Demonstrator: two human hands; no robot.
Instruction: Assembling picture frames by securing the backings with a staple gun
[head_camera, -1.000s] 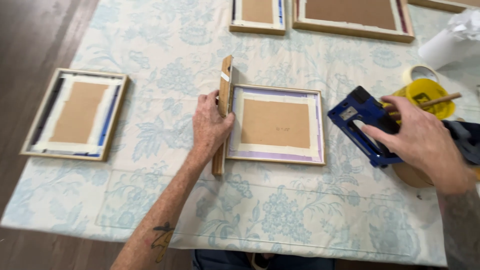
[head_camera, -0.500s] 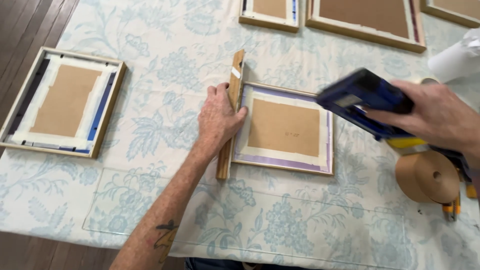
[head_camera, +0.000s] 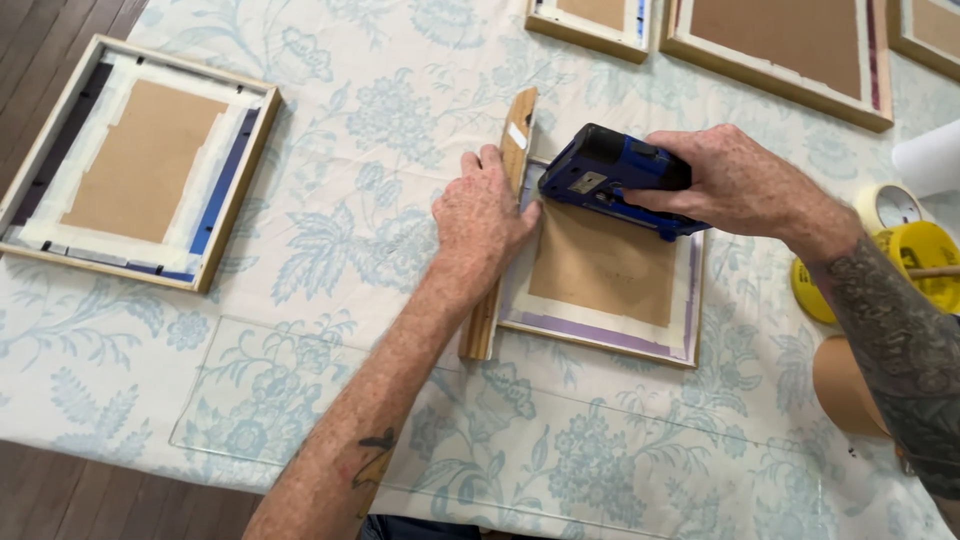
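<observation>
Right now I see my left hand (head_camera: 485, 215) pressed flat, fingers spread, on a wooden strip (head_camera: 500, 225) that lies along the left edge of a small picture frame (head_camera: 610, 290) — the frame sits face down near the middle of the counter (head_camera: 350, 130), its brown backing board up. My right hand (head_camera: 735, 180) is clenched around a blue staple gun (head_camera: 610, 175), whose nose rests on the frame's far left corner, just beside the strip and my left fingers. The counter wears a pale blue floral cloth. To the left, well apart, a bigger frame (head_camera: 135, 165) lies face down with white and blue tape round its backing. Along the far edge more frames (head_camera: 775, 50) show only in part. At the right edge — near my forearm — sit a yellow tape roll (head_camera: 925, 255) and a brown paper roll (head_camera: 845, 385).
</observation>
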